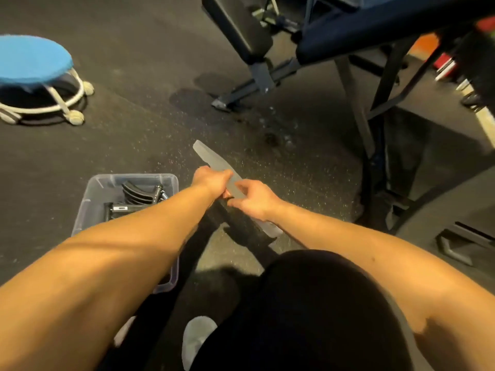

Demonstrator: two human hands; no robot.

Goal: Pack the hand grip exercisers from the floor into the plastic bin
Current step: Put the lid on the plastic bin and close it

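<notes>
A clear plastic bin (89,204) stands on the dark floor at the left, partly hidden by my left forearm. Several black hand grip exercisers (139,195) lie inside it. I hold a long translucent grey lid (211,156) tilted on edge above the floor, just right of the bin. My left hand (213,180) grips the lid near its middle, and my right hand (253,200) pinches it a little lower. A dark shape (246,228) shows under the lid's near end; I cannot tell what it is.
A blue-topped rolling stool (34,60) stands at the far left. A black weight bench (241,33) and a dark padded table on metal legs (356,108) fill the back and right. My knee and grey-socked foot (197,341) are at the bottom.
</notes>
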